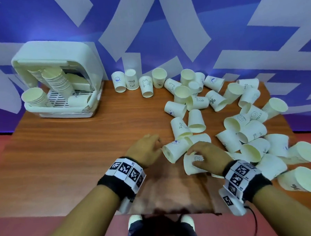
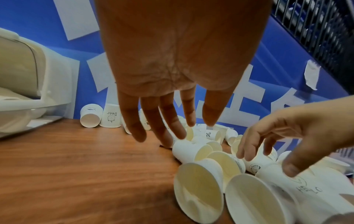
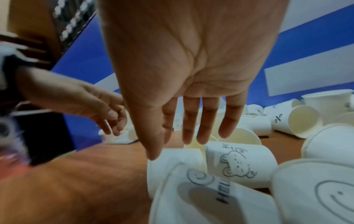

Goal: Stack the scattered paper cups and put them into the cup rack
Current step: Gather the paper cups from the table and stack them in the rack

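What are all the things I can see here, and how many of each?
loose paper cups: well over thirty, white, scattered over the table's right half, most lying on their sides
cup rack: one, white, back left of the table
stacked cups: several stacks, white, leaning inside the rack
table: one, brown wood
wall: blue with white shapes, behind the table
floor: red
shoes: two, white, below the table's near edge
wristbands: two, black with black-and-white tags
left hand: fingers straight, beside a lying cup
right hand: fingers straight, over the nearest cups
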The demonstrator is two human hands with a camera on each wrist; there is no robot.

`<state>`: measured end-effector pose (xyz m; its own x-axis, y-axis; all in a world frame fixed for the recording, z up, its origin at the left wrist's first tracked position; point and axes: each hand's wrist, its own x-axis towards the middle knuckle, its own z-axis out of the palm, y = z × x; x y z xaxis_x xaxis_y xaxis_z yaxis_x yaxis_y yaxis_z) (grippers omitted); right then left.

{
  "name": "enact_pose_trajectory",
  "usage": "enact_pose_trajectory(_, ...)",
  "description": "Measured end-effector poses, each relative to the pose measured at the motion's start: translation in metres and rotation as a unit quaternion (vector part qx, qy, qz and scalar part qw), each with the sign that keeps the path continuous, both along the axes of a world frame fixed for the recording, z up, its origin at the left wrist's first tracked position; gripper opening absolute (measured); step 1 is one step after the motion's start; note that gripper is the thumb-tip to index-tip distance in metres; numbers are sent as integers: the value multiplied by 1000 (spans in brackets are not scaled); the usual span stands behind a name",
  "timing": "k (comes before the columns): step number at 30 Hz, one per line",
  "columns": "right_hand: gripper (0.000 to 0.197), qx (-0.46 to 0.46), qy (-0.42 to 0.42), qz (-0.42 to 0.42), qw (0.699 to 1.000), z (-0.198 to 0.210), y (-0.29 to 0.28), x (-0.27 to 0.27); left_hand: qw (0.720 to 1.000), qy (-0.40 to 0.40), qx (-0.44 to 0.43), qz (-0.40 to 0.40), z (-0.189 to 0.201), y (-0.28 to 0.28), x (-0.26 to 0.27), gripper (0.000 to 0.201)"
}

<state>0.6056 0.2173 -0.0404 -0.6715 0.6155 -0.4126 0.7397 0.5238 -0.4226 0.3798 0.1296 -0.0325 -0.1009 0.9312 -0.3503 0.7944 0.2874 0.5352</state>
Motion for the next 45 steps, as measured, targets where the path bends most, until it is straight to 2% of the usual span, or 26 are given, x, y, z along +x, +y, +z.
enact_pose_trajectory(4,48,34,-66,110,991,-11,10,14,997,-39,-55,41,-16,6,35,41)
enact_pose_trajectory(7,50,34,-55,146,987,-20,10,21,989,-76,-82,92,-35,5,60,46)
enact_pose_trajectory(11,53,50,-57,184,980,-29,9,24,988,-63,-77,115,-49,3,82,48)
enact_pose_trajectory(14,49,69,-51,190,978,-33,9,24,984,-62,-74,151,-51,4,87,46)
enact_pose_trajectory(19,27,55,-20,170,984,-28,14,25,982,-69,-25,172,-37,-2,80,41)
enact_pose_trajectory(23,17,62,-5,152,986,-10,22,18,979,-47,52,193,-11,-7,55,30)
enact_pose_trajectory(27,11,81,37,101,991,9,25,2,980,3,110,166,18,-12,20,19)
enact_pose_trajectory(33,6,126,69,65,988,41,5,-56,974,63,167,137,56,-35,-39,41)
enact_pose_trajectory(39,18,142,95,35,985,67,-23,-140,964,88,207,142,76,-64,-116,26)
enact_pose_trajectory(45,22,168,104,27,980,92,-37,-197,957,80,238,143,89,-75,-183,26)
